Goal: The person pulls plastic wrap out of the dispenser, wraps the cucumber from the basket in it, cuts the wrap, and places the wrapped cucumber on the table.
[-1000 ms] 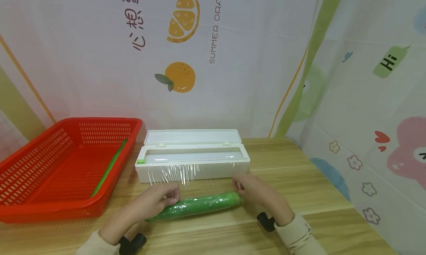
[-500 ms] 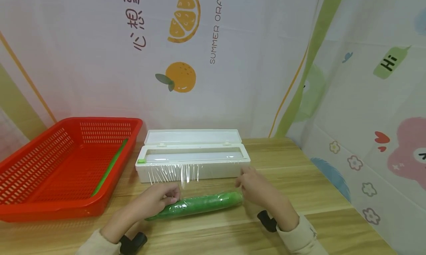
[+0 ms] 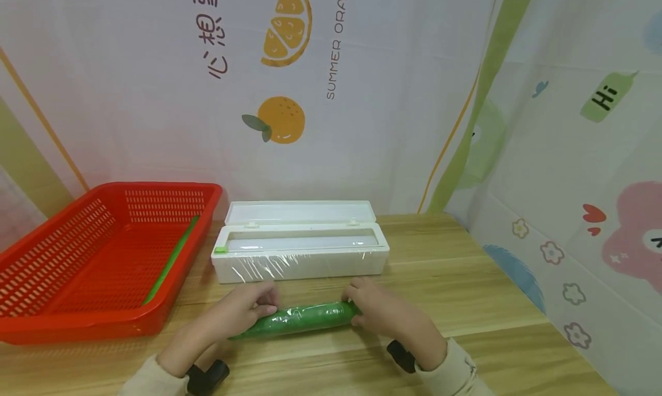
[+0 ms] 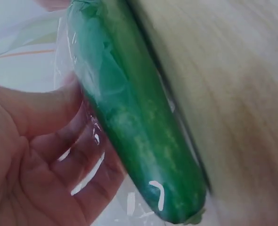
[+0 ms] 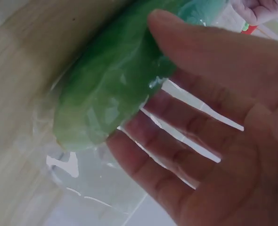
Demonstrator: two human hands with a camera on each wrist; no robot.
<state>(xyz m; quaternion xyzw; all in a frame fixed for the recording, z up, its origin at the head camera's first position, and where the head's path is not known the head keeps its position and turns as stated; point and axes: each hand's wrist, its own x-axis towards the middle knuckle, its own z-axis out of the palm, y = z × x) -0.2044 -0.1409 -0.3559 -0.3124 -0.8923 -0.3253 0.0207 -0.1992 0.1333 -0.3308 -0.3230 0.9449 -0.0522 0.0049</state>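
Cucumber, head view: the cucumber (image 3: 310, 318) is lying lengthwise on the bench (image 3: 295, 370), in front of the far edge, its right end angling slightly toward that edge; clear film (image 3: 279, 263) is glinting over its skin and on the box behind.
Right hand, head view: the right hand (image 3: 383, 310) is making the main change; half a second ago it was hovering off the cucumber's right end, and now it is gripping that end, fingers on the far side, thumb on the near.
Left hand, head view: the left hand (image 3: 240, 311) is staying over the cucumber's left part.
White box, head view: the white box (image 3: 349, 265) is standing near the far edge, lid up; film streaks on its front are slanting now, where they were hanging straight, so the pull is probably changing.
Red basket, head view: the red basket (image 3: 77, 323) is standing toward the bench's left side.
Left grip, left wrist view: the thumb is pressing the cucumber's side through film, the fingers curling behind; how tightly, I cannot tell.
Right grip, right wrist view: thumb and fingers are pinching the cucumber between them, loose film sticking out past its end.
Wrapping: the work seems to be passing from handling film to handling the covered cucumber.
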